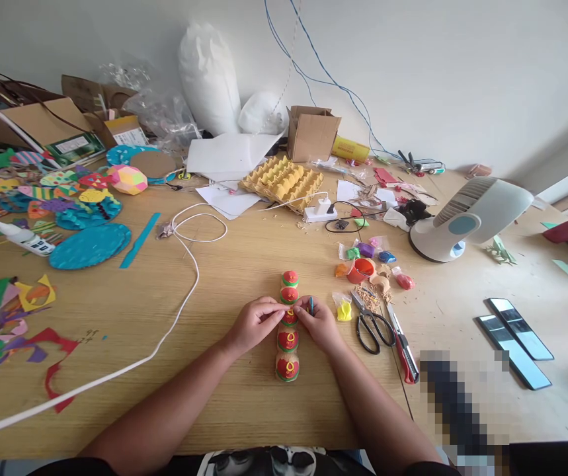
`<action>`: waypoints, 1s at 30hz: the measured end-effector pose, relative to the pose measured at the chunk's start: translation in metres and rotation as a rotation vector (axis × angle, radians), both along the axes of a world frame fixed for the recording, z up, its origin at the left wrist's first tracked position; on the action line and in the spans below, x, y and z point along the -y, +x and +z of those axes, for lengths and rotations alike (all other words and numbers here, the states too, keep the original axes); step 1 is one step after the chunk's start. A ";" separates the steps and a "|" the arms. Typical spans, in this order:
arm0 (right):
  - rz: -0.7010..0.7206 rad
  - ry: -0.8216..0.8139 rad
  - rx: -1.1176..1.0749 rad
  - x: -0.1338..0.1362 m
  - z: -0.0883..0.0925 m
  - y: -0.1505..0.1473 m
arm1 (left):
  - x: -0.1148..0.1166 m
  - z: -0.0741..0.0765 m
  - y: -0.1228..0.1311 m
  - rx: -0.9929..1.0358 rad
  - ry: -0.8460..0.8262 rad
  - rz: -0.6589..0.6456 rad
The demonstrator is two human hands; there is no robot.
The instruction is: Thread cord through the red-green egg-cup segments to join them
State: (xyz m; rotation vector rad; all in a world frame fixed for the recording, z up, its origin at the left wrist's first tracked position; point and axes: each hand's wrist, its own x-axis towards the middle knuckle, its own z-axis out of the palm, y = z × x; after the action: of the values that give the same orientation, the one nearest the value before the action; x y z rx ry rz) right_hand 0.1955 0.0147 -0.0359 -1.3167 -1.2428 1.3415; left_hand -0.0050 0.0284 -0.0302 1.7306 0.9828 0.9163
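Observation:
Several small round figures stand in a row up the table, covered in red and green clay; the nearest one (287, 365) has a yellow loop on its red top. My left hand (255, 325) reaches the middle figure (290, 316) from the left, thumb and fingertips pinched together at its top. From the right, my right hand (319, 324) meets the same figure with closed fingers. A small blue stick-like tool (311, 305) pokes up from the right hand's grip. What the left fingertips pinch, if anything, is too small to tell.
Right of my hands lie black-handled scissors (375, 330), a red utility knife (403, 350), a yellow clay bag (344, 309) and a red tub (362, 270). A white fan (467, 218) stands farther right, phones (514, 350) below. A white cable (184, 301) crosses the left side.

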 end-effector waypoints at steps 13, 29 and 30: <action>-0.057 0.019 0.052 0.003 -0.004 0.002 | -0.001 0.000 0.000 0.002 0.013 -0.002; -0.131 -0.013 -0.309 0.003 0.002 0.002 | 0.000 0.000 -0.001 -0.018 0.000 0.001; -0.148 -0.005 -0.373 0.002 0.004 0.002 | 0.000 0.000 -0.001 -0.021 -0.004 0.001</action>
State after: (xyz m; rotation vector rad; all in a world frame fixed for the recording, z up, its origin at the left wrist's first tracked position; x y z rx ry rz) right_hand 0.1979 0.0126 -0.0322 -1.0762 -0.8711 1.4059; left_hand -0.0057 0.0285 -0.0306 1.7393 0.9980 0.8978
